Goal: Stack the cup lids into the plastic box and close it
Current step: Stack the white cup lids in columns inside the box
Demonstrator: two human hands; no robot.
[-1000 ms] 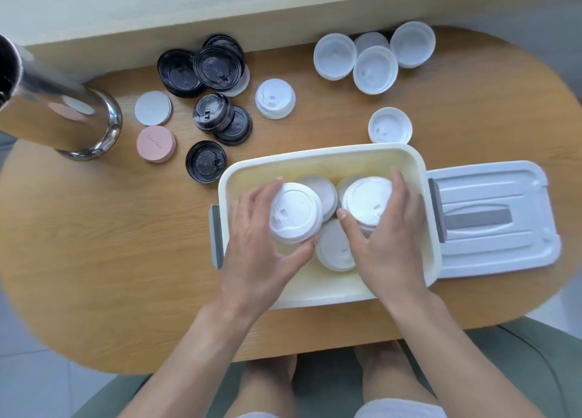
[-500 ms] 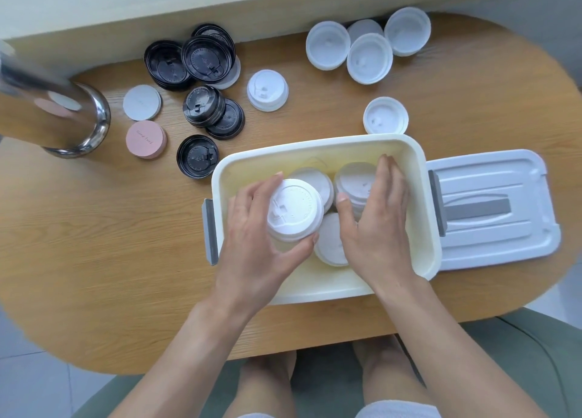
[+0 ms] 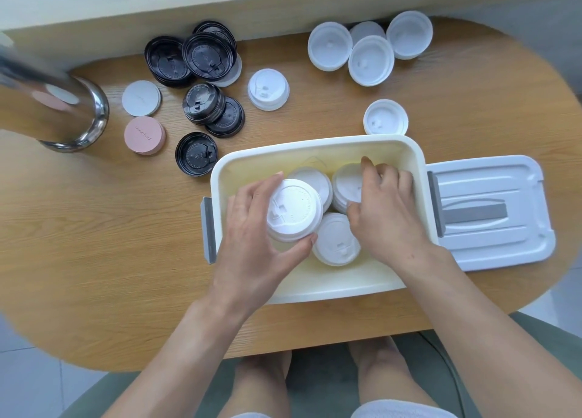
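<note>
A cream plastic box [image 3: 315, 148] stands open on the wooden table. Inside it my left hand [image 3: 252, 247] grips a stack of white cup lids [image 3: 294, 209] by its rim, held above the box floor. My right hand [image 3: 385, 209] rests on a second white lid stack [image 3: 348, 184] at the box's back right, fingers curled around it. Two more white lids lie in the box, one behind [image 3: 315, 179] and one in front [image 3: 335, 239]. The box's grey-white cover [image 3: 491, 212] lies flat to the right of the box.
Loose lids lie on the table behind the box: several black ones [image 3: 201, 83] at back left, white ones [image 3: 370, 47] at back right, one white lid [image 3: 385, 118] near the box rim, another [image 3: 268, 89] mid-table, plus a pink [image 3: 145, 135] and a grey disc [image 3: 141, 98]. A steel canister [image 3: 63, 108] stands at left.
My right hand has lowered its white lid stack deeper into the box's back right and now covers it. My left hand holds its stack almost in the same place.
</note>
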